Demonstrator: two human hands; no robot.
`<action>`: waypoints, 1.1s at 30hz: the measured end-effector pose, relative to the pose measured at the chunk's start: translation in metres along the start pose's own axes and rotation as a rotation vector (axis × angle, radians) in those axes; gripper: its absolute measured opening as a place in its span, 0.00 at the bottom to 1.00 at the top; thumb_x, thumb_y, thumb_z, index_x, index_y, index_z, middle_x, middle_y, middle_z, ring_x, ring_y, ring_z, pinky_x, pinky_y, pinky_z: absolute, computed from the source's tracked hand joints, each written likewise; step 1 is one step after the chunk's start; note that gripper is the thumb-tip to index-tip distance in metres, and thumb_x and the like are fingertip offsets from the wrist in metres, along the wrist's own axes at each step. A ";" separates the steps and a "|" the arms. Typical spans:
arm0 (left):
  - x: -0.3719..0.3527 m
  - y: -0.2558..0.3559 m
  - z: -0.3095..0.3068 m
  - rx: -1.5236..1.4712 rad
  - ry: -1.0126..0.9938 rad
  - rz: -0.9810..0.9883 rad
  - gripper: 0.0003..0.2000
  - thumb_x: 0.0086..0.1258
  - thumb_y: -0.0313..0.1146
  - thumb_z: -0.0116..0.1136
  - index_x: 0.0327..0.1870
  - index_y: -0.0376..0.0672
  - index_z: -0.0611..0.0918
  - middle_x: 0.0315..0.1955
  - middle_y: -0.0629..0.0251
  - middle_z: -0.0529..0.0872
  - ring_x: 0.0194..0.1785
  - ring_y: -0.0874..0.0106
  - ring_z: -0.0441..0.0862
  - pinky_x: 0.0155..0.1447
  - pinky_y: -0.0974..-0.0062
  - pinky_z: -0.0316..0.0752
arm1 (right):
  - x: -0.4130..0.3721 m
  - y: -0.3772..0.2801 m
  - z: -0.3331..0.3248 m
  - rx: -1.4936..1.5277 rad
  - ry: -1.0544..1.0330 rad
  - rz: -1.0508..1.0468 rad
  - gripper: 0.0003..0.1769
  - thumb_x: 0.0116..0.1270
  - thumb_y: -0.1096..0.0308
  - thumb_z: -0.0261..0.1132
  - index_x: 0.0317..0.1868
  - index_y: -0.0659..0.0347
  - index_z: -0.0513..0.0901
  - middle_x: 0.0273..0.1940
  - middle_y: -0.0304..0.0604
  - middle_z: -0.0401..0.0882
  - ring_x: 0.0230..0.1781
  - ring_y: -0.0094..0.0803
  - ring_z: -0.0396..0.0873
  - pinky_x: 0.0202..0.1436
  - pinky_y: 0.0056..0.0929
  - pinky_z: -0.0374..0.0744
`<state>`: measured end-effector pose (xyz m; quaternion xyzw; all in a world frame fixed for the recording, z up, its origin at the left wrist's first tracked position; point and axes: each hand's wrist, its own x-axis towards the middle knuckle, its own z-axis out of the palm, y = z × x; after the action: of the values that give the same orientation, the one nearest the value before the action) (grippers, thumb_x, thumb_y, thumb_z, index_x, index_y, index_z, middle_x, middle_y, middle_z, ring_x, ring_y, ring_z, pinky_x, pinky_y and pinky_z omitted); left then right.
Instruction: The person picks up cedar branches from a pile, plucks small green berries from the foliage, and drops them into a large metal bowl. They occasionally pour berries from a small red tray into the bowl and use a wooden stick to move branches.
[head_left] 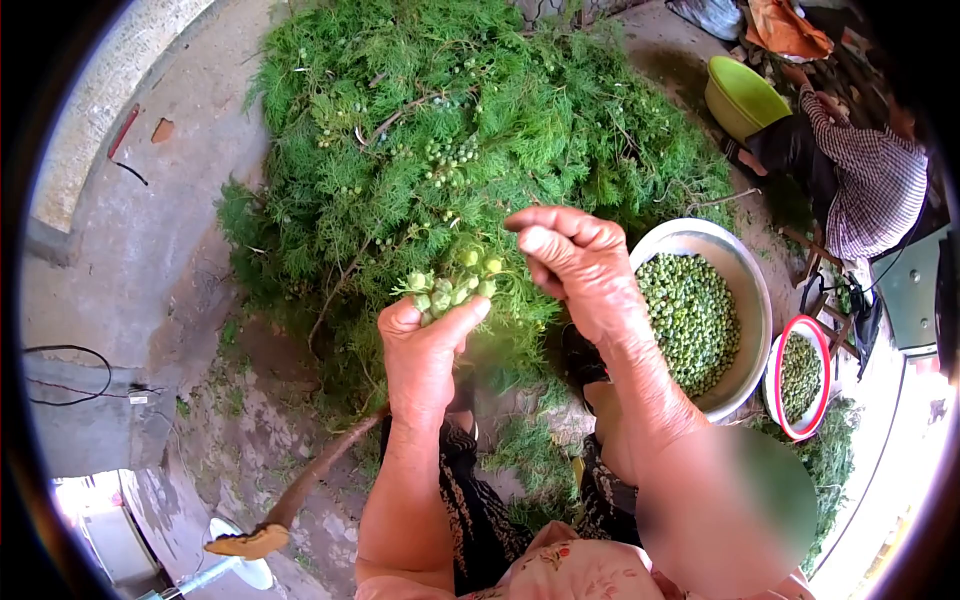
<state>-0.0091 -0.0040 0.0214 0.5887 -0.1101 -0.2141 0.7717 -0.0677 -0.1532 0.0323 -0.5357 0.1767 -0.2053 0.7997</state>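
Note:
My left hand [425, 345] is closed round a leafy evergreen sprig [470, 268] bearing a cluster of round green seed cones [443, 297]. Just right of it, my right hand [575, 262] is raised with thumb and fingers drawn together. Whether anything small sits between those fingers is hidden. Behind both hands spreads a large heap of feathery green branches [400, 150], with more cones among the leaves. Close by my right forearm is a wide metal basin [757, 290] holding many loose green cones [690, 320].
A smaller red-rimmed basin [822, 345] with cones stands right of the metal one. At upper right, a person in a checked shirt [875, 185] sits beside a lime-green basin [742, 97]. A thick sawn branch [320, 470] juts out at lower left. A black cable [70, 350] lies far left.

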 end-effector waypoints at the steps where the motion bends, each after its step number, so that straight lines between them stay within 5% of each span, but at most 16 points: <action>1: 0.000 0.000 0.000 0.027 -0.003 0.004 0.05 0.53 0.21 0.64 0.31 0.39 0.84 0.19 0.74 0.81 0.17 0.87 0.66 0.21 0.87 0.57 | -0.002 -0.001 0.002 0.016 -0.025 0.042 0.12 0.56 0.66 0.69 0.40 0.61 0.83 0.23 0.30 0.76 0.17 0.13 0.66 0.19 0.11 0.61; 4: -0.001 -0.003 -0.001 0.033 -0.012 -0.006 0.06 0.52 0.20 0.64 0.32 0.39 0.84 0.22 0.74 0.82 0.20 0.87 0.70 0.23 0.88 0.61 | -0.002 0.002 0.001 -0.133 -0.109 -0.022 0.14 0.53 0.65 0.71 0.39 0.63 0.82 0.30 0.34 0.79 0.24 0.17 0.71 0.29 0.18 0.71; 7: -0.002 -0.001 0.001 0.047 -0.004 -0.008 0.08 0.52 0.19 0.64 0.33 0.38 0.84 0.25 0.71 0.84 0.25 0.85 0.76 0.27 0.88 0.67 | 0.005 0.013 0.002 -0.429 -0.145 -0.402 0.15 0.53 0.66 0.71 0.40 0.63 0.82 0.32 0.35 0.79 0.25 0.17 0.71 0.29 0.18 0.72; 8: -0.002 -0.001 0.001 0.051 -0.005 -0.010 0.08 0.52 0.19 0.63 0.33 0.38 0.84 0.25 0.71 0.84 0.25 0.85 0.76 0.28 0.87 0.67 | 0.001 0.012 0.002 -0.310 -0.149 -0.158 0.14 0.54 0.67 0.71 0.39 0.63 0.82 0.30 0.35 0.79 0.26 0.18 0.72 0.30 0.18 0.72; 14: -0.003 -0.001 0.003 0.008 0.002 -0.040 0.05 0.52 0.19 0.64 0.29 0.40 0.84 0.21 0.73 0.82 0.20 0.87 0.72 0.23 0.88 0.62 | -0.005 0.011 0.011 0.108 -0.025 0.231 0.07 0.58 0.67 0.67 0.34 0.61 0.80 0.23 0.34 0.77 0.19 0.17 0.68 0.20 0.15 0.66; 19: -0.004 0.000 0.000 -0.009 0.022 -0.025 0.04 0.51 0.20 0.65 0.26 0.41 0.84 0.19 0.75 0.81 0.16 0.88 0.67 0.20 0.88 0.57 | 0.008 0.008 -0.003 0.339 0.041 0.100 0.08 0.64 0.66 0.61 0.34 0.63 0.77 0.31 0.42 0.77 0.21 0.21 0.70 0.17 0.16 0.64; 24: -0.003 -0.001 -0.006 0.064 -0.049 -0.024 0.04 0.52 0.20 0.65 0.28 0.41 0.84 0.20 0.74 0.82 0.18 0.88 0.69 0.20 0.88 0.58 | -0.002 -0.003 -0.007 0.027 -0.185 0.093 0.09 0.63 0.70 0.62 0.42 0.61 0.81 0.35 0.39 0.79 0.22 0.18 0.69 0.21 0.14 0.66; 28: -0.007 0.002 0.001 0.064 -0.071 -0.058 0.05 0.52 0.21 0.64 0.29 0.40 0.84 0.22 0.73 0.83 0.20 0.87 0.72 0.22 0.88 0.62 | 0.001 -0.002 -0.003 -0.345 -0.313 -0.183 0.10 0.60 0.72 0.64 0.44 0.60 0.82 0.33 0.36 0.79 0.29 0.23 0.73 0.36 0.22 0.74; 33: -0.006 0.002 0.002 0.103 -0.062 -0.068 0.05 0.51 0.20 0.64 0.26 0.41 0.82 0.21 0.72 0.81 0.19 0.85 0.71 0.21 0.86 0.61 | 0.001 0.003 0.001 -0.377 -0.259 -0.109 0.06 0.61 0.71 0.63 0.37 0.65 0.80 0.28 0.38 0.78 0.31 0.21 0.73 0.37 0.22 0.73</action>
<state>-0.0151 -0.0023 0.0239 0.6242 -0.1246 -0.2523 0.7288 -0.0658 -0.1519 0.0297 -0.7061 0.0787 -0.1410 0.6894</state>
